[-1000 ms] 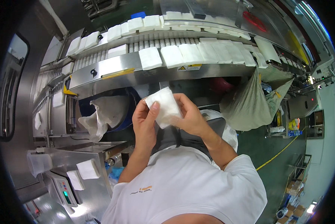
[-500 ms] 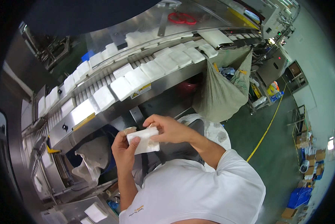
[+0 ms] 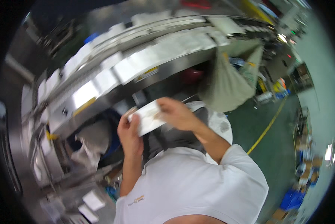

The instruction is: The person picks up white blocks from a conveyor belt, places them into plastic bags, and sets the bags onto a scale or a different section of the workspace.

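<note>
Between my two hands is a stack of folded white wipes (image 3: 149, 116), a flat oblong wad held in front of my body. My left hand (image 3: 129, 128) grips its left end, with the thumb lying on the face toward me. My right hand (image 3: 177, 115) is closed on the right end, though motion blur smears its fingers. Beyond the hands, similar white stacks (image 3: 139, 63) lie side by side along the metal conveyor (image 3: 113, 89). Another line of white stacks runs along the conveyor's far side.
A beige cloth bag (image 3: 227, 87) hangs at the conveyor's right. Below its left part stands a bin with a pale plastic liner (image 3: 89, 143). Two white stacks (image 3: 94, 200) rest on a metal surface at lower left. Cardboard boxes (image 3: 308, 170) line the right wall.
The stack has risen slightly and tilted, its right end higher, with both hands shifting up and right. My right fingers now close on its end. The whole view has shifted and blurred.
</note>
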Demonstrator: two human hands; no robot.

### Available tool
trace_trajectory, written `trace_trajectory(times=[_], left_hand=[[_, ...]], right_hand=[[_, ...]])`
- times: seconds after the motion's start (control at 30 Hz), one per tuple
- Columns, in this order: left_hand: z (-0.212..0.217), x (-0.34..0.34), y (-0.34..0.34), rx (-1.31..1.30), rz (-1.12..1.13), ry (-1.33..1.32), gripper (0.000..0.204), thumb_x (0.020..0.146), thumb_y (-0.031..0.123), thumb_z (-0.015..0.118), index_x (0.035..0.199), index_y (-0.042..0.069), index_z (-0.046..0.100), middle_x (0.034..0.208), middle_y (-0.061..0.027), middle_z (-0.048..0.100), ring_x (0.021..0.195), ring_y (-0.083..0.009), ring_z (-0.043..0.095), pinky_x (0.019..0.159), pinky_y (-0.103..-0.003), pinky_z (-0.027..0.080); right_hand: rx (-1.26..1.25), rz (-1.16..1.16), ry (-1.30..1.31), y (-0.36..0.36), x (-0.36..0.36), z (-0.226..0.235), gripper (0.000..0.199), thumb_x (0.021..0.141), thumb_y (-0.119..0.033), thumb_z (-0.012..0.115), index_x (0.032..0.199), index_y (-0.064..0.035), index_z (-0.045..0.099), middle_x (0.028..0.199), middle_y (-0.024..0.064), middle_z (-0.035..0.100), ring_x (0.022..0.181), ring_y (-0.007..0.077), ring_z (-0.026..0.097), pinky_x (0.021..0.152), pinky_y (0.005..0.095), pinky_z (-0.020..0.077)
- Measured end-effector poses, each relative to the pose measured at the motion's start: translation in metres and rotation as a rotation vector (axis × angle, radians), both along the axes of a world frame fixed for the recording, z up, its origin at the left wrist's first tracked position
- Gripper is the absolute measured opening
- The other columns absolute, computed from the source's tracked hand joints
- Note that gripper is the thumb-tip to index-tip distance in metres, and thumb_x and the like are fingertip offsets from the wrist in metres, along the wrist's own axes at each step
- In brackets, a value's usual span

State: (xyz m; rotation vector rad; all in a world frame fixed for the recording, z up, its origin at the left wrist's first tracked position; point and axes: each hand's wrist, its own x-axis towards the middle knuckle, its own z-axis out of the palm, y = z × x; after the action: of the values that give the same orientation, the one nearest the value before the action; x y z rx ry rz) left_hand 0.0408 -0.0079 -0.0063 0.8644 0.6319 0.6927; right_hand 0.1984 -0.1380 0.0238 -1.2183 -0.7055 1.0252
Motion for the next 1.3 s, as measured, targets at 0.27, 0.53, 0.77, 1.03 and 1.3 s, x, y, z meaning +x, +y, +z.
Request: trace_trajectory(times=[0.27, 0.53, 0.77, 1.03, 1.3], left_hand=[[0.012, -0.019, 0.003, -0.046, 0.112, -0.112, 0.027, 0.096, 0.014, 0.078, 0.118, 0.003, 0.067, 0.107, -0.0042, 0.072, 0.094, -0.0098, 0.068, 0.085, -0.026, 0.055], [0.0, -0.035, 0.011, -0.173, 0.052, -0.147, 0.031, 0.102, 0.024, 0.071, 0.126, 0.005, 0.062, 0.114, -0.0048, 0.069, 0.101, -0.0119, 0.067, 0.09, -0.03, 0.056], [-0.005, -0.052, 0.019, -0.127, 0.121, -0.171, 0.029, 0.105, 0.017, 0.065, 0.13, 0.003, 0.06, 0.118, -0.0066, 0.067, 0.104, -0.0146, 0.067, 0.092, -0.032, 0.057], [0.007, -0.059, 0.019, 0.215, 0.118, -0.019, 0.056, 0.086, -0.005, 0.079, 0.137, -0.002, 0.055, 0.123, -0.011, 0.069, 0.112, -0.0185, 0.068, 0.095, -0.031, 0.057], [0.024, -0.061, 0.026, 0.338, 0.1, 0.08, 0.055, 0.083, -0.004, 0.082, 0.132, -0.002, 0.058, 0.12, -0.0128, 0.072, 0.112, -0.0185, 0.069, 0.097, -0.031, 0.057]], right_hand=[[0.068, 0.154, -0.022, 0.004, -0.01, 0.007, 0.058, 0.095, 0.005, 0.069, 0.148, 0.0026, 0.046, 0.133, 0.0128, 0.064, 0.121, 0.0182, 0.063, 0.107, 0.0334, 0.0497], [-0.046, 0.114, -0.492, 0.03, -0.04, 0.047, 0.07, 0.086, -0.008, 0.081, 0.147, -0.0009, 0.049, 0.129, 0.0154, 0.067, 0.114, 0.0203, 0.067, 0.099, 0.0352, 0.0541], [0.008, 0.054, -0.46, 0.05, -0.056, 0.028, 0.047, 0.094, -0.001, 0.073, 0.138, 0.0005, 0.057, 0.114, 0.0102, 0.071, 0.103, 0.0125, 0.067, 0.089, 0.0288, 0.0559], [0.131, -0.008, -0.046, 0.066, -0.048, -0.025, 0.036, 0.1, -0.009, 0.07, 0.131, 0.0021, 0.056, 0.111, 0.0075, 0.07, 0.1, 0.0111, 0.066, 0.086, 0.0286, 0.056], [0.039, 0.091, 0.014, 0.064, -0.041, -0.026, 0.033, 0.102, -0.008, 0.066, 0.132, 0.0013, 0.056, 0.118, 0.0078, 0.068, 0.11, 0.0127, 0.065, 0.094, 0.0299, 0.0544]])
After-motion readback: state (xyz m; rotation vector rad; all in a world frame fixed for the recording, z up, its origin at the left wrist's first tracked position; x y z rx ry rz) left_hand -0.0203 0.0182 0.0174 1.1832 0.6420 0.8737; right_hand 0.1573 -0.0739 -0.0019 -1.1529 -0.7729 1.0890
